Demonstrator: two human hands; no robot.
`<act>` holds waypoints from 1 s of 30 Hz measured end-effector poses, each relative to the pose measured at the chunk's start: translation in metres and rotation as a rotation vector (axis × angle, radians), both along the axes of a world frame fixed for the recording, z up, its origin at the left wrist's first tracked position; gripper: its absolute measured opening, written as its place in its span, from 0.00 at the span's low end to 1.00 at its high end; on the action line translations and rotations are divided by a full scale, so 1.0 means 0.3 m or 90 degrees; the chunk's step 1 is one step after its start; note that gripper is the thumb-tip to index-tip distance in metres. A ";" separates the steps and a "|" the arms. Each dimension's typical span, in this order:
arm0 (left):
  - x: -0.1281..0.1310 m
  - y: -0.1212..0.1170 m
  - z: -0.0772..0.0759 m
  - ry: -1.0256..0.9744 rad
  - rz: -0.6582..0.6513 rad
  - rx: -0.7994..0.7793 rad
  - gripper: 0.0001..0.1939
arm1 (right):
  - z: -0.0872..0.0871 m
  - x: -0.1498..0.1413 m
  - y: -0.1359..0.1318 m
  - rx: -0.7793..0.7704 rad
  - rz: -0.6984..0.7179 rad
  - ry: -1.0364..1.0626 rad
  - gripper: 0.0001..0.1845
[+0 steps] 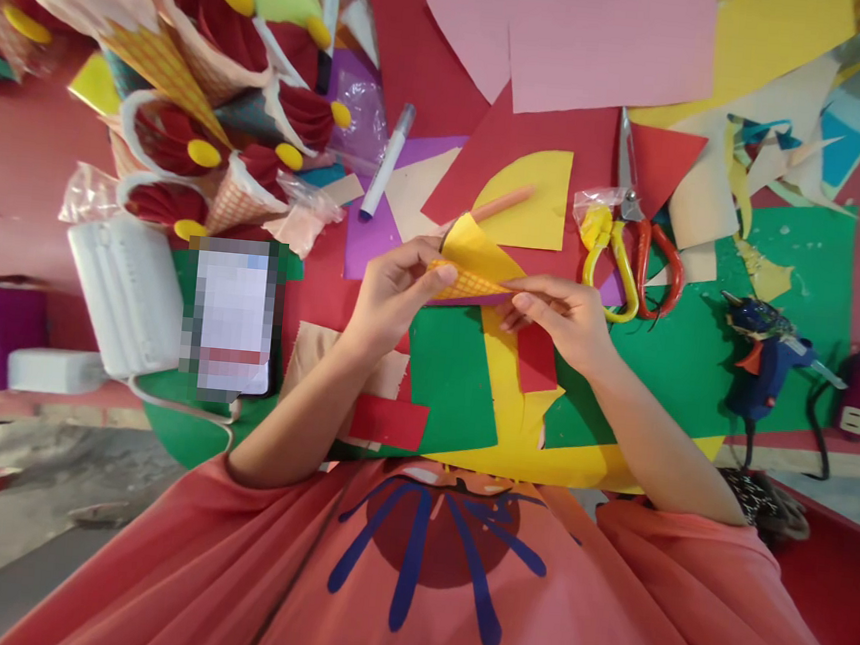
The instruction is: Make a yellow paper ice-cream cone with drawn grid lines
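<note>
Between my two hands is a yellow paper cone (479, 255) with a waffle-like grid along its lower side. My left hand (401, 288) pinches its wide end, thumb in front and fingers behind. The fingertips of my right hand (560, 316) close on its narrow tip. Just behind the cone lie a quarter-round yellow paper piece (541, 212) and an orange stick-like pencil or pen (504, 203). Scissors (626, 224) with one yellow and one red handle rest to the right of them.
Finished-looking paper cones with dark red filling (179, 135) crowd the left back. A phone (234, 320), a white adapter box (125, 296), a marker (388, 162) and a blue glue gun (761, 367) lie around. Pink sheets (612, 47) and scraps cover the back.
</note>
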State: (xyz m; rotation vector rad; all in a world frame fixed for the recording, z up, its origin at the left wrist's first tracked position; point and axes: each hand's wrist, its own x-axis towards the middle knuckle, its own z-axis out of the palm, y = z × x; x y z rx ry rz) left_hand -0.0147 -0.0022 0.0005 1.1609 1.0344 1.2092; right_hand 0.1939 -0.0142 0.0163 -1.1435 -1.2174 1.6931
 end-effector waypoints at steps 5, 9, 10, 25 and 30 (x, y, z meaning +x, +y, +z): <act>0.010 -0.004 0.009 0.004 0.006 0.002 0.17 | -0.009 0.001 0.006 0.062 -0.025 -0.036 0.13; 0.017 -0.008 0.008 0.006 0.005 -0.004 0.18 | -0.006 0.005 0.009 0.082 -0.043 -0.059 0.12; 0.019 -0.009 0.009 0.003 0.007 -0.004 0.18 | -0.005 0.004 0.009 0.085 -0.057 -0.053 0.11; 0.016 -0.016 -0.001 0.076 0.050 0.030 0.22 | -0.015 0.000 0.010 0.113 -0.115 -0.061 0.17; 0.010 -0.013 -0.017 0.085 -0.026 0.068 0.26 | -0.010 -0.001 0.006 0.058 -0.104 -0.008 0.20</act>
